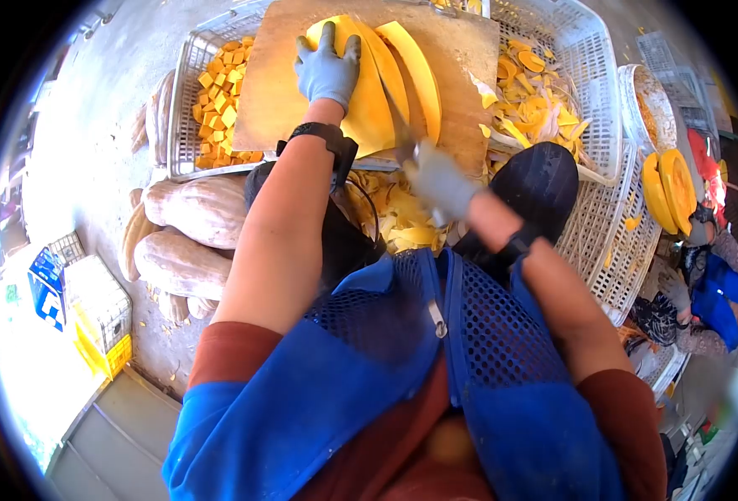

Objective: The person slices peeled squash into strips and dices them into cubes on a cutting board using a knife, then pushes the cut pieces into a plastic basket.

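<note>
My left hand (329,73), in a grey glove, lies with fingers spread on top of a peeled orange pumpkin piece (362,113), pressing on it. A knife (399,123) stands along the right side of that piece, its blade partly blurred. Its handle is in my right hand (442,179), also gloved, closed and smeared by motion. A cut pumpkin slice (417,71) rests to the right of the blade. All of it is on a wooden cutting board (265,104) in front of me.
Left of the board, a white crate (187,79) holds pumpkin cubes (219,104). Another crate (590,58) at right holds peelings (544,104). Whole pumpkins (187,260) lie on the floor at left. Pumpkin halves (669,192) and a co-worker (715,284) are at far right.
</note>
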The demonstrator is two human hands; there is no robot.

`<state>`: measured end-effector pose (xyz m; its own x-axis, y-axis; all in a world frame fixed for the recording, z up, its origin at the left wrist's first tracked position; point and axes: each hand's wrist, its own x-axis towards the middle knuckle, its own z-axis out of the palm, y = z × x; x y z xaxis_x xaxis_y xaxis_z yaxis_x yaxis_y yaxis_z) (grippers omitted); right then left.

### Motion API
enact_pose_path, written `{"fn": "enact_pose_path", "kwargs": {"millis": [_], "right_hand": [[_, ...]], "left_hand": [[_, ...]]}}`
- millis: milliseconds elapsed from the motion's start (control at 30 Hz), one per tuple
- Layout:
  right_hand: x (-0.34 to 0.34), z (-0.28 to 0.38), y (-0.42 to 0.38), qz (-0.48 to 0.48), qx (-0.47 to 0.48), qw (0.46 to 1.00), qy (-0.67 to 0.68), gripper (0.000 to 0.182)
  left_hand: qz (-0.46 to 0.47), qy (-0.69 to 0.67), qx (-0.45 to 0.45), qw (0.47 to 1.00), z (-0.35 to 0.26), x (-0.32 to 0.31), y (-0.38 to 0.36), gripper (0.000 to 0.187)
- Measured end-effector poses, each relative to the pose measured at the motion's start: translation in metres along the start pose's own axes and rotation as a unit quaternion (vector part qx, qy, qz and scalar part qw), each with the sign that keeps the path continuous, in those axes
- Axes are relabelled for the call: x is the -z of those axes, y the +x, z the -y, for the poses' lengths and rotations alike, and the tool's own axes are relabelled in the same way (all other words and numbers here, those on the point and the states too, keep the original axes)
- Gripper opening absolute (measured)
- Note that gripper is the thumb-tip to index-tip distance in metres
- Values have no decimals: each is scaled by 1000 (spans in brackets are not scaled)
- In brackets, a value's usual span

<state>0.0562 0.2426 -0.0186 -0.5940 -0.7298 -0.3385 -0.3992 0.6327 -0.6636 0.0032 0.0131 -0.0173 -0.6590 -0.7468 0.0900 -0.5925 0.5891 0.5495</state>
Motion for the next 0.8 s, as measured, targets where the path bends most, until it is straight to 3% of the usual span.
{"fn": "enact_pose_path", "kwargs": {"millis": [67, 133, 233, 267, 300, 367, 433, 567, 667, 700, 800], "right_hand": [[-45, -35, 1, -101, 75, 989, -75, 35], [-43, -13, -17, -119, -64, 982, 135, 37], [-21, -23, -19, -163, -55, 982, 80, 35], [-11, -25, -20, -157, -61, 983, 69, 35], [5, -21, -22, -149, -66, 985, 57, 35], [18, -23, -17, -150, -48, 986, 57, 35], [25, -13, -1, -117, -63, 985, 111, 34], [51, 57, 15, -1, -99, 970, 223, 29], [40, 50, 23, 34, -59, 969, 237, 25], [49, 54, 21, 62, -91, 963, 248, 28], [33, 8, 36, -45, -48, 987, 145, 31]], "left_hand": [[-9, -6, -8, 1000, -3, -1, 1, 58], [-21, 0, -1, 1000, -1, -2, -1, 57], [-23, -14, -17, 999, 9, -10, 5, 59], [-19, -16, -20, 999, 15, -15, 10, 63], [7, -117, -5, 993, 18, -10, 11, 69], [66, -311, 25, 948, 31, 2, 1, 82], [79, -415, 61, 904, 56, -11, -14, 100], [-24, -451, 84, 888, 63, -21, -52, 100], [4, -533, 168, 830, 50, 14, -64, 97], [-13, -447, 163, 879, 52, 14, -62, 98], [-54, -164, 136, 976, 57, 15, -52, 101]]}}
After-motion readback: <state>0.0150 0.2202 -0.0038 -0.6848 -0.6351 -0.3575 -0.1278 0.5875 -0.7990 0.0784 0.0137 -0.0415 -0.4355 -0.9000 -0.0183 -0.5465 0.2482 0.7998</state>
